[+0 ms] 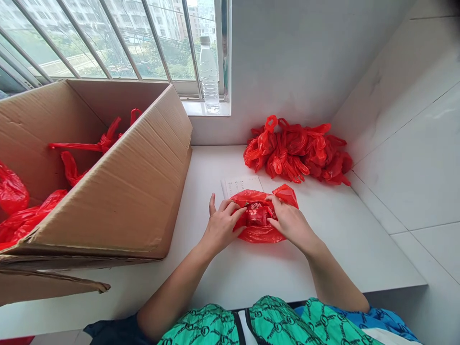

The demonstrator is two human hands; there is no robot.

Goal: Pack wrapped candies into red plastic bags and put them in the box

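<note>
Mid-worktop, my left hand point(222, 223) and right hand point(291, 221) pinch one red bag point(259, 225) around its packet; finished bags pile point(298, 151) at back edge, more wait in carton point(118, 191).

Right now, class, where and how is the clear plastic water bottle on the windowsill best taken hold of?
Grip the clear plastic water bottle around its ribbed middle, coming from the front: it stands upright on the windowsill with the window bars close behind.

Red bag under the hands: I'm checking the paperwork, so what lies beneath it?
A printed paper sheet pokes out from under the red bag; its lower part is covered, and its text is illegible.
</note>
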